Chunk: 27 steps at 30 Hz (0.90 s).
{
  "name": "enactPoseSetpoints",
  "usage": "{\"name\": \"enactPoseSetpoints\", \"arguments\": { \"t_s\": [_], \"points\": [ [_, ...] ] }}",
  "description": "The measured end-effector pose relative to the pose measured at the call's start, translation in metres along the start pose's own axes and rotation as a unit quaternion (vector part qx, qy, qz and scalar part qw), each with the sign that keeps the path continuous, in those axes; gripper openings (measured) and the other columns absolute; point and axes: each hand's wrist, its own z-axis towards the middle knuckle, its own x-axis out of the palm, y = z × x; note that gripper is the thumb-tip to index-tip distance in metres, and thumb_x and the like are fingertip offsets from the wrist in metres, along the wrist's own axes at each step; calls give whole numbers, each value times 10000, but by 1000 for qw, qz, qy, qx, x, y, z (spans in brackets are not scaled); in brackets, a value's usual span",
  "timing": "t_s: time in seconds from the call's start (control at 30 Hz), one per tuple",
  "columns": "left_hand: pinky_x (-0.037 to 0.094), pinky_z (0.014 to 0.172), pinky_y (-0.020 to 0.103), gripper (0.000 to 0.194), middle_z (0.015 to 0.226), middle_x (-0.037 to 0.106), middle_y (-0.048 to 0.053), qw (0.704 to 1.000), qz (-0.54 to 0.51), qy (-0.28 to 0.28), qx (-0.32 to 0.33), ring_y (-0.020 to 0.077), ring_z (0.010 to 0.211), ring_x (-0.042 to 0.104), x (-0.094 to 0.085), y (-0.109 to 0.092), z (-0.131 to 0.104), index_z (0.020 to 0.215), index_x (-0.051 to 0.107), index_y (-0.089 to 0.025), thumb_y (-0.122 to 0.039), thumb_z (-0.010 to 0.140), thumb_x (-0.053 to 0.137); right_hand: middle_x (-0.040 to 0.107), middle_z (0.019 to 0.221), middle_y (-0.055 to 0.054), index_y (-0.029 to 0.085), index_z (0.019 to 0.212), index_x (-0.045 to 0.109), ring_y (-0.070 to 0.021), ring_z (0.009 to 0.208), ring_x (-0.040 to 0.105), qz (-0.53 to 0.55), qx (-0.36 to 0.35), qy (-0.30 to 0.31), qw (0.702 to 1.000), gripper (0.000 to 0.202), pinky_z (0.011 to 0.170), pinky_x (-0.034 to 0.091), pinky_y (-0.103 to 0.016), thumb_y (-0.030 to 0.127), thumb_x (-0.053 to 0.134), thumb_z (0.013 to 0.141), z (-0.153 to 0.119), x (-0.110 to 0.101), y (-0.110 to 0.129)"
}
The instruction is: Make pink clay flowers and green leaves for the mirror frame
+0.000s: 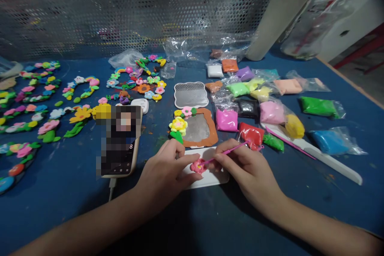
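Note:
A small pink clay flower [198, 166] with a yellow centre lies on a white board [210, 182]. My left hand [168, 168] pinches the flower's edge between thumb and forefinger. In my right hand [246, 164] is a thin pink modelling tool [229, 150], its tip touching the flower near the centre. Just beyond the board lies a small mirror [196, 128] with a brown clay frame [212, 128]; a yellow clay flower [178, 125], a pink one and green leaves decorate its left side.
An undecorated mirror [191, 95] lies farther back. Bags of coloured clay [227, 118] spread to the right, beside a white comb [336, 164]. A phone [121, 156] on a cable and several decorated clay pieces [81, 88] are left. A tall bottle [283, 16] stands behind at right.

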Motion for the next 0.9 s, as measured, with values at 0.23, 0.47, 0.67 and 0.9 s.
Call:
{"name": "enactPoseSetpoints", "arguments": {
  "t_s": [0.23,0.47,0.67,0.9],
  "points": [
    [417,582,256,244,801,439,-1,1000,5,7,0,150,716,476,-1,-1,0,1002,634,-274,-358,773,636,628,688,27,201,766,619,-78,584,574,-59,-52,-14,997,144,525,425,-175,276,537,856,0,0,1],
    [424,591,271,252,816,456,10,1000,1,-3,10,161,733,489,0,0,-1,1007,633,-255,-352,774,636,657,728,15,198,749,628,-83,621,597,-81,-78,-23,993,159,550,445,-174,245,528,863,0,0,0],
    [429,589,277,251,820,471,15,1000,-8,-8,9,167,729,499,-1,-1,0,992,640,-243,-306,751,668,661,705,23,200,733,617,-81,611,601,-129,-138,-52,981,155,547,449,-163,197,527,859,-4,-3,3],
    [417,574,266,247,826,481,15,1000,-5,-17,21,163,720,492,0,0,0,980,626,-239,-309,747,672,652,651,59,212,761,611,-57,556,587,-185,-226,-70,954,91,545,442,-130,175,566,830,-9,-4,6]
  ]
}}
